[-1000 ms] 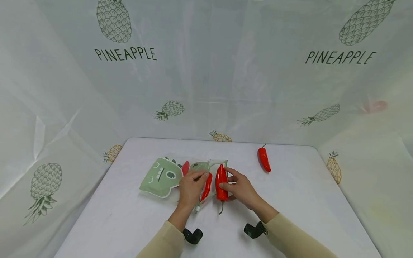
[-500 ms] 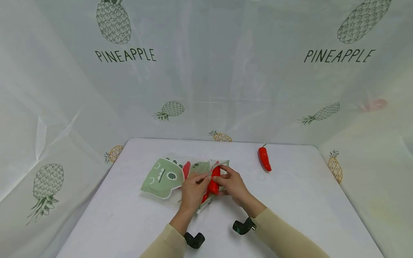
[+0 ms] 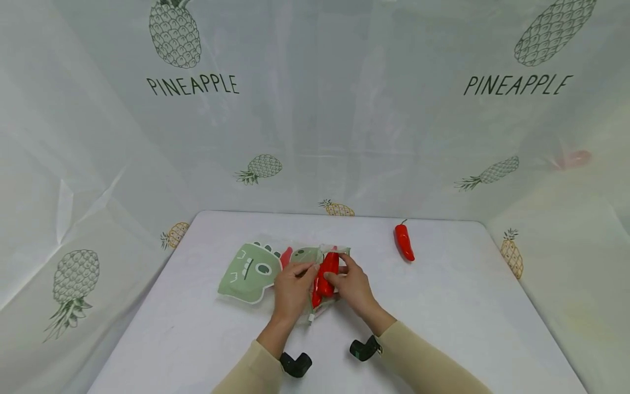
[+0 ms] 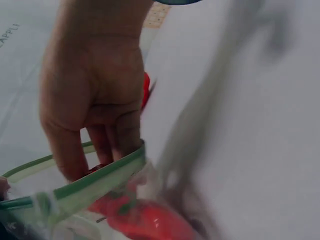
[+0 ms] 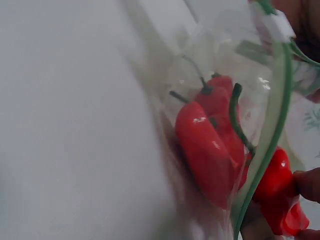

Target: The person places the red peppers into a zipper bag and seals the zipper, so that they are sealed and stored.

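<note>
Clear plastic bag with a green cartoon-monster print [image 3: 251,273]: on the white tabletop [image 3: 443,317], its green-edged mouth [image 5: 279,110] parted; glossy red peppers with dark green stems [image 5: 205,150] lie inside.
Left hand [image 3: 290,287]: thumb and forefinger brought together, pinching the bag's rim (the other fingers are too hidden to tell).
Right hand [image 3: 355,287]: thumb on one side, fingers on the other, gripping a single shiny red pepper [image 3: 331,271].
Gripped pepper: at the bag's mouth, beside the bagged ones, its curved stem toward them.
Lone red pepper, slim and tapering [image 3: 403,242]: near the table's far edge, well apart from both hands.
Backdrop: pale sheet printed with pineapples [image 3: 344,120].
</note>
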`<state>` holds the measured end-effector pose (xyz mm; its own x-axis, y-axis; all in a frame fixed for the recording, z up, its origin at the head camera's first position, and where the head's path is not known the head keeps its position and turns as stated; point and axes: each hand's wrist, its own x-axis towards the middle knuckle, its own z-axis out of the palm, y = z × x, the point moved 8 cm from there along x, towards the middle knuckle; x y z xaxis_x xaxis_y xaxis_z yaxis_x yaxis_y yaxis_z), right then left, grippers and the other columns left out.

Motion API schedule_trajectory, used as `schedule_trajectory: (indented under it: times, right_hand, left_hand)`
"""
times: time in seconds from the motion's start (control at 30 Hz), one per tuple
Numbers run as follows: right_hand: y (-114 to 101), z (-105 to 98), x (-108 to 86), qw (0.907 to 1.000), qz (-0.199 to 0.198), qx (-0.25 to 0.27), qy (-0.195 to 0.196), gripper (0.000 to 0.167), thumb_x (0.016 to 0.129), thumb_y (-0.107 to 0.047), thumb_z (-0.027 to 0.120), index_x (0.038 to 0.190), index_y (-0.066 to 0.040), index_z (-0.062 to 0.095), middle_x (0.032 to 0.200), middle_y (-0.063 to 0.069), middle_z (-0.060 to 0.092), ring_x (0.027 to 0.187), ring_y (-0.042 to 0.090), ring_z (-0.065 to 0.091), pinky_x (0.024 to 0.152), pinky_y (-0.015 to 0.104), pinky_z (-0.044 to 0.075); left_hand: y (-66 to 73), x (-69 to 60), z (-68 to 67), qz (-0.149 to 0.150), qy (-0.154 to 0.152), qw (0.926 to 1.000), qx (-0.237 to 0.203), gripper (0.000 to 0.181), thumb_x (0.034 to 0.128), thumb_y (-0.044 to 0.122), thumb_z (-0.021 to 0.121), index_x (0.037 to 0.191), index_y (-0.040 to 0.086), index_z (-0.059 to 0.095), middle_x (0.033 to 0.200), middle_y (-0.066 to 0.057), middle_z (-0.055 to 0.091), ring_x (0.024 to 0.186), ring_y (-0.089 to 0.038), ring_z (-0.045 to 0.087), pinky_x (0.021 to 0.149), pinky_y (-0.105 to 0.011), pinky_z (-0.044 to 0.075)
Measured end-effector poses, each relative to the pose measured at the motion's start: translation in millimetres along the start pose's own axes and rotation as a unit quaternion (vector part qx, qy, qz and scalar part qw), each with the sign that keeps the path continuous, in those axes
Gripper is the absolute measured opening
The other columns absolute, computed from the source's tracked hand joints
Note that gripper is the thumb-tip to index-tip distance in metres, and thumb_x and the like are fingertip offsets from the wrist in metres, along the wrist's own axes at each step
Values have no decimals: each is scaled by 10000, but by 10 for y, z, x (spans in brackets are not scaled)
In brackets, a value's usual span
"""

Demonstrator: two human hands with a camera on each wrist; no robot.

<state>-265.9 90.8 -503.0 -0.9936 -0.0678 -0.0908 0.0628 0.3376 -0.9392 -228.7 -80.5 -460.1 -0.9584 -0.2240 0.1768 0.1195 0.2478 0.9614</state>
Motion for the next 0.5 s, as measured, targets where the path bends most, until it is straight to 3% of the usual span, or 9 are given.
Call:
schedule_trajectory:
  times: [0.13, 0.27, 0.5]
  right_hand:
    - [0, -48, -17, 9944, -276, -979, 277, 688, 947, -217, 760, 1542, -29, 470, 1222, 230, 706, 988, 296, 720, 661, 393, 651]
    - [18, -73, -10, 9837, -335, -1694, 502, 673, 939, -220, 766, 1515, -4, 493, 1196, 216, 729, 990, 301, 720, 724, 424, 654]
    - [44, -28, 39, 9826, -146, -1795, 446, 670, 943, -233, 764, 1519, -10, 502, 1181, 205, 738, 934, 263, 712, 696, 385, 647]
  left_hand:
    - [56, 43, -49, 178, 168, 9996, -108, 191, 973, 174, 764, 1109, 60, 833, 990, -48, 762, 908, -170, 679, 738, -178, 580]
    - [63, 43, -31, 181, 138, 9995, -221, 180, 963, 143, 769, 1099, 43, 832, 984, -68, 763, 895, -169, 684, 737, -175, 586]
    - [-5, 10, 40, 51, 35, 9999, -126, 169, 962, 180, 777, 1086, 89, 845, 997, -40, 762, 912, -145, 689, 750, -188, 591]
